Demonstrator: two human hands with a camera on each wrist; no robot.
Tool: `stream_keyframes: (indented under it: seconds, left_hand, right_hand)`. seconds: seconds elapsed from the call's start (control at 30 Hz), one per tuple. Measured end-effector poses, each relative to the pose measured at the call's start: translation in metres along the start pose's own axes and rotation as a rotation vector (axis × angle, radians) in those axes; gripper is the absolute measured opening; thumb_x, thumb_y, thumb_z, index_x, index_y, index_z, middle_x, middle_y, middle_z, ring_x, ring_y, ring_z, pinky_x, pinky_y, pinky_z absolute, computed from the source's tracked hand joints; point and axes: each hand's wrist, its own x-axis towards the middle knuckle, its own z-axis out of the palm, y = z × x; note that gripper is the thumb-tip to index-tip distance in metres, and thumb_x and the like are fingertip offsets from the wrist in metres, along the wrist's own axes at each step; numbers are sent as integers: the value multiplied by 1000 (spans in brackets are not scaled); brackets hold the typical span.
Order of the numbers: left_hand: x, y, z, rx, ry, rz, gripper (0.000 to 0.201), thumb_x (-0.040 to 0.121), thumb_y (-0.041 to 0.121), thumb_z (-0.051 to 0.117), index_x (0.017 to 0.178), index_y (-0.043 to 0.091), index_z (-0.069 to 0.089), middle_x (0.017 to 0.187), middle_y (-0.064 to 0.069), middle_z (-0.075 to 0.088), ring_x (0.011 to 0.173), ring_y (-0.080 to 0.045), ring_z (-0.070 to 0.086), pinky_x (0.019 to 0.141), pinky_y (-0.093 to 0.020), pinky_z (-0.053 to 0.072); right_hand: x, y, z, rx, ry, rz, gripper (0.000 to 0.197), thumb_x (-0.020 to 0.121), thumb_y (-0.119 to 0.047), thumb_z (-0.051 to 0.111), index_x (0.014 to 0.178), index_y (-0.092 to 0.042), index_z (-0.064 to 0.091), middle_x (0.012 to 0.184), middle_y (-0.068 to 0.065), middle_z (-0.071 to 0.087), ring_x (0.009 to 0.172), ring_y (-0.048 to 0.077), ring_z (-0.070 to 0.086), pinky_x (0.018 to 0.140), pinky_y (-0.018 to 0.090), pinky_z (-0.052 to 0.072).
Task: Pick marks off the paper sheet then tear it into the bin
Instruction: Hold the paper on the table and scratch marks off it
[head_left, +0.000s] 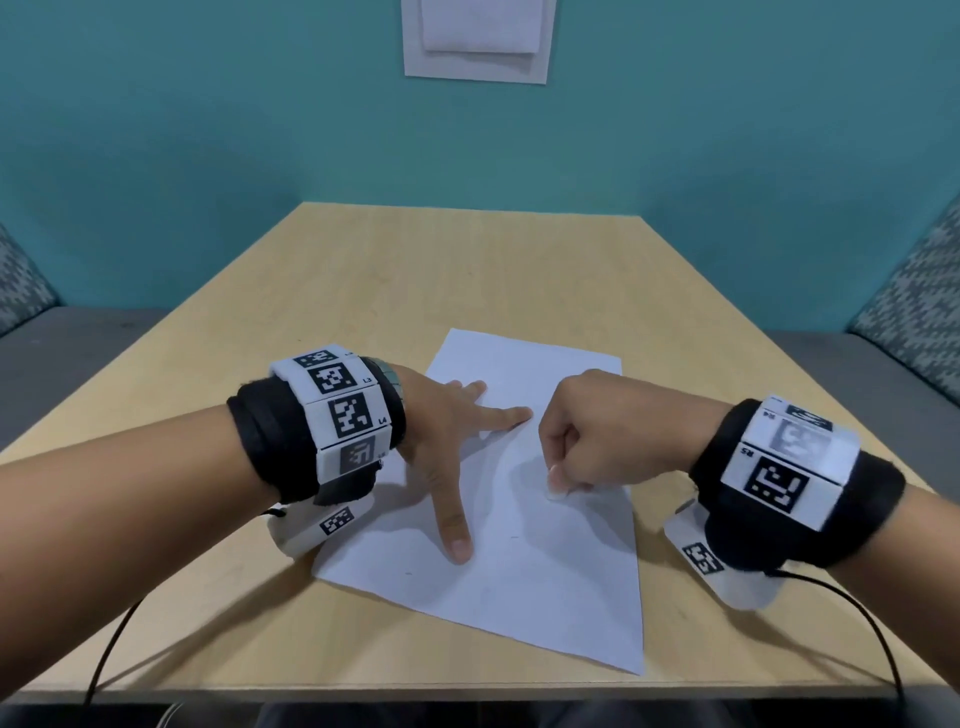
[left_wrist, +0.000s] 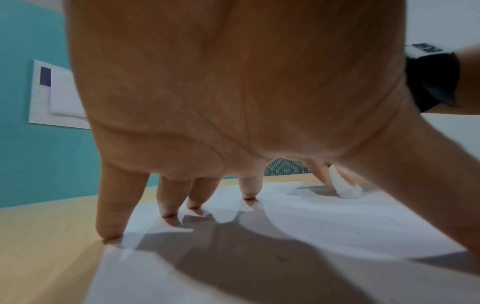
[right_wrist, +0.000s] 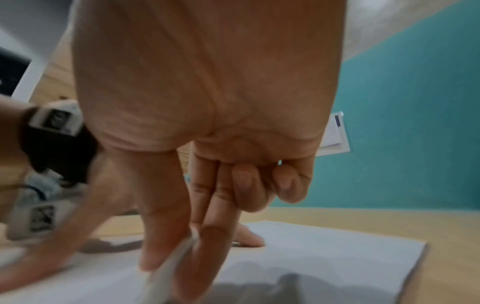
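Presently the paper sheet (head_left: 519, 519) is laid flat on the wooden table (head_left: 363, 291), slightly skewed, with its near corner close to the table's front edge. It is pinned by the left hand (head_left: 441, 441), whose fingers (left_wrist: 168, 197) are spread straight and pressed down by their tips near the sheet's left side. A small white eraser (left_wrist: 344, 188) is pinched by the right hand (head_left: 597, 431) between thumb and first two fingers, the other fingers being curled in, and its tip is set against the sheet near the middle. The step in hand is judged to be the rubbing out of marks; only a few faint specks can be made out on the near half of the sheet. For this to be done well, short light strokes should be directed away from the pinning fingers, so that the sheet is drawn taut rather than buckled. The left hand would best be shifted close beside each mark in turn. No bin is seen in any view, and the sheet is as yet untorn.
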Motion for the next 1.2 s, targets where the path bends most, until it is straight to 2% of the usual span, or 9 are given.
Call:
stream_keyframes:
  seconds: [0.13,0.2,0.33,0.47,0.57,0.77,0.9,1.0,1.2]
  left_hand:
    - [-2,-1,1,-22,1,-12,151,41,70,94,143,74,-17,168,9,-28,155,-11,-21,126,-48,8]
    - [-4,0,4,-12,24,-54,152,42,77,90,145,69,-21,169,7,-26,156,-13,-17,126,-48,9]
    - [-9,-2,14,48,88,-61,151,46,89,78,154,53,-21,171,4,-19,157,-15,-18,126,-53,11]
    - [-11,-4,13,-6,61,5,138,50,85,80,149,68,-15,168,13,-26,157,-14,-17,125,-55,10]
    - [-6,-3,11,14,57,11,139,43,87,80,145,73,-14,170,9,-21,158,-18,-14,125,-56,13]
    - [-6,-2,10,7,56,3,140,45,85,82,145,73,-14,170,9,-22,158,-19,-14,126,-54,10]
    - [-5,-5,11,-26,53,12,141,38,86,82,143,76,-12,170,9,-22,157,-18,-16,125,-55,10]
    - [-6,-3,10,-38,44,4,139,43,83,84,144,75,-12,169,12,-22,157,-17,-17,126,-54,9]
    - [-5,-3,10,-34,46,4,141,38,84,84,143,77,-10,169,11,-23,157,-17,-15,126,-53,8]
  right_hand:
    - [-5,-6,8,24,-88,-42,10,83,-21,76,76,-13,77,73,3,76,62,12,62,62,30,55]
    - [-4,1,5,18,-37,-10,12,81,-23,76,75,-13,77,71,1,77,66,15,67,68,35,59]
    - [-2,10,1,2,56,26,12,83,-26,76,78,-15,76,64,-2,74,57,8,58,66,34,56]
    - [-2,3,3,-22,77,15,9,84,-24,75,81,-15,77,63,-8,66,61,9,57,65,33,53]
    - [-5,-7,6,-13,-32,-40,8,83,-21,74,78,-16,77,70,-2,74,65,12,64,67,36,58]
    - [7,-2,-3,-39,51,33,9,80,-23,78,77,-14,78,65,-5,70,66,13,61,66,33,56]
    - [0,-8,4,-34,-55,-6,9,80,-23,76,75,-16,77,69,-1,76,66,15,67,69,37,60]
    - [2,-3,-4,-43,6,52,14,78,-26,78,76,-12,78,73,3,77,77,23,72,74,42,61]
    - [-2,-17,9,-36,-71,-28,15,83,-27,76,78,-14,77,75,1,77,76,19,72,72,38,60]
